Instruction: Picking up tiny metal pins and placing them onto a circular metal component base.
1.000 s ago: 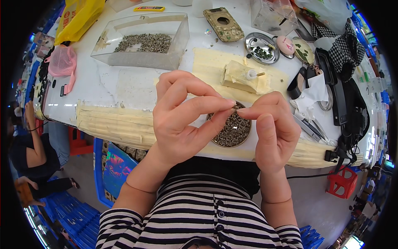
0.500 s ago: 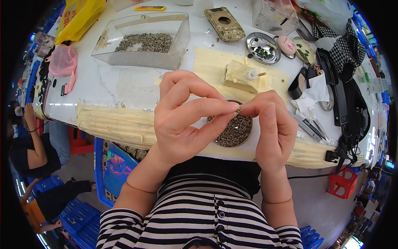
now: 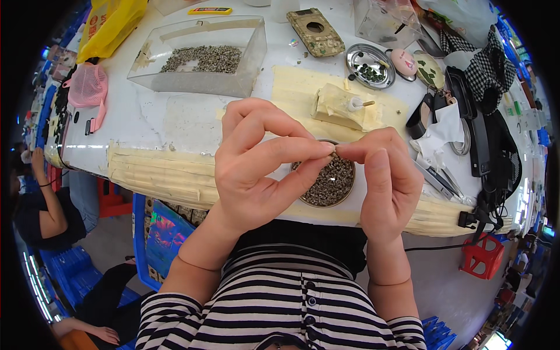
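A single head-worn fisheye view looks steeply down from above the person's chest, close to the left hand [image 3: 262, 169] and right hand [image 3: 382, 178], which meet over a round dish of small parts [image 3: 326, 184]. The white worktable [image 3: 175, 116] stretches beyond that dish, curving toward the rim.

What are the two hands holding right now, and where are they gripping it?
A tiny part, too small to identify, is pinched between the fingertips of the left hand and right hand, above the round dish of small pieces.
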{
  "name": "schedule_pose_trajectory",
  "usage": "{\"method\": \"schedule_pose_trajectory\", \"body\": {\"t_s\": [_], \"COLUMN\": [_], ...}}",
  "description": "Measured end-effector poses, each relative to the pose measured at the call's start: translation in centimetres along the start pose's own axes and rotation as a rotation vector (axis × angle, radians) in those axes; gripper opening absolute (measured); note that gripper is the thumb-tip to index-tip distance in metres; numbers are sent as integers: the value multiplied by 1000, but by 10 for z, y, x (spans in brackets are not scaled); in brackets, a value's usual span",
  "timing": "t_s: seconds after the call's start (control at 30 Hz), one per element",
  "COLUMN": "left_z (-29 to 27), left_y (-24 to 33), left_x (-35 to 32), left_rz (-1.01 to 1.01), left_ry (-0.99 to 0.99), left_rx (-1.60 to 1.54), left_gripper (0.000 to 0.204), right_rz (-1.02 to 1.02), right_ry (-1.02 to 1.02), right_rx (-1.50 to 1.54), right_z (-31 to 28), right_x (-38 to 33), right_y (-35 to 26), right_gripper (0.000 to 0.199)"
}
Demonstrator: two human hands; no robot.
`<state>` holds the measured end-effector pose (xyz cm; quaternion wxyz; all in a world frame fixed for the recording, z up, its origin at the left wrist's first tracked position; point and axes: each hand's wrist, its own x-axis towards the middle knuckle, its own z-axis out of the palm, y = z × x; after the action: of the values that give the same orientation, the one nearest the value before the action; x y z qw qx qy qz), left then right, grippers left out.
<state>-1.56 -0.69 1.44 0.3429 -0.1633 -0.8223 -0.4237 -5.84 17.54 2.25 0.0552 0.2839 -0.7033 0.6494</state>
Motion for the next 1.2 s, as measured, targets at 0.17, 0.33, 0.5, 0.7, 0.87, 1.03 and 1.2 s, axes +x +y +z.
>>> {"method": "schedule_pose_trajectory", "body": {"t_s": [0.17,0.33,0.5,0.7,0.87,1.03,1.2], "left_z": [0,1,1,1,3,4,3], "left_y": [1,1,0,1,-1,0,1], "left_x": [0,0,-1,0,0,-1,-1], "left_rz": [22,-6,-10,17,34,23,43], "left_ry": [-10,-6,-9,-4,5,41,26], "left_rx": [41,-23,-34,25,54,78,126], "left_gripper": [25,25,25,25,25,24,23], "right_rz": [-11,107,131,31,-67,-46,-137], "right_ry": [-30,-48,-64,-31,-12,-4,35], "right_rx": [-40,94,120,-22,-123,-102,-87], "right_z": [5,4,5,7,8,9,2], "right_x": [2,0,-1,-1,1,0,-1], "right_y": [0,1,2,3,4,4,3], "right_gripper": [4,4,4,4,4,3,2]}}
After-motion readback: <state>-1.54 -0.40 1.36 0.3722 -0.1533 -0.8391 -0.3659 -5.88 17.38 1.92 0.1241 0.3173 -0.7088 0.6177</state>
